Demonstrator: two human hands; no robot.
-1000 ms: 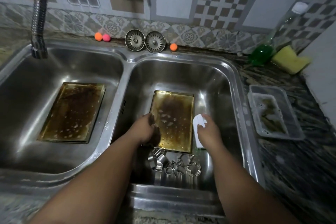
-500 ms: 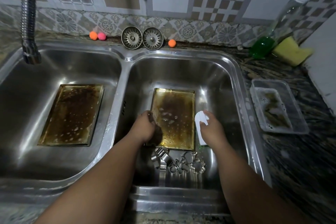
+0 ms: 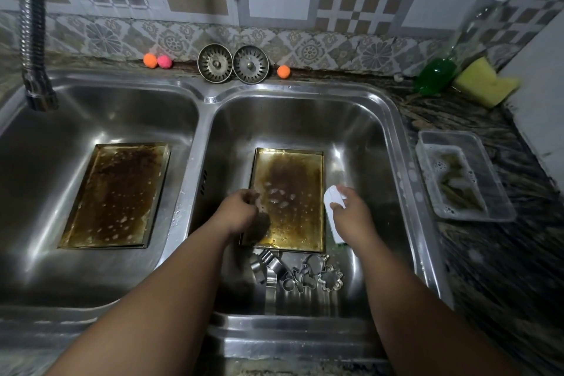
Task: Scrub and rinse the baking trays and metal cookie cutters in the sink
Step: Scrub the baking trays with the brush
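Baking tray point(image 3: 290, 180) is seen lying flat on the floor of the right basin point(image 3: 305, 125), its inside browned with baked-on residue and dotted with suds. It is judged to be thin, stiff sheet metal, light to lift but slippery where soap and grease coat it. The raised rim is the best place to take hold, since the flat floor offers no purchase.

The left hand point(image 3: 241, 207) is placed at the tray's left rim with its fingers curled. Whether the rim is actually pinched cannot be told. A white scrubber point(image 3: 331, 201) is gripped in the right hand point(image 3: 351, 215), just beside the tray's right rim.

The cookie cutters point(image 3: 299, 273) are heaped against the tray's near edge. They are small, rigid and thin-edged, so care is called for there, and little room is left for sliding the tray toward the person. Bare basin floor is left behind the tray and narrowly along both sides.

A second tray point(image 3: 116, 195), equally stained, is lying in the left basin point(image 3: 106, 113), near the hanging faucet hose point(image 3: 33, 40).
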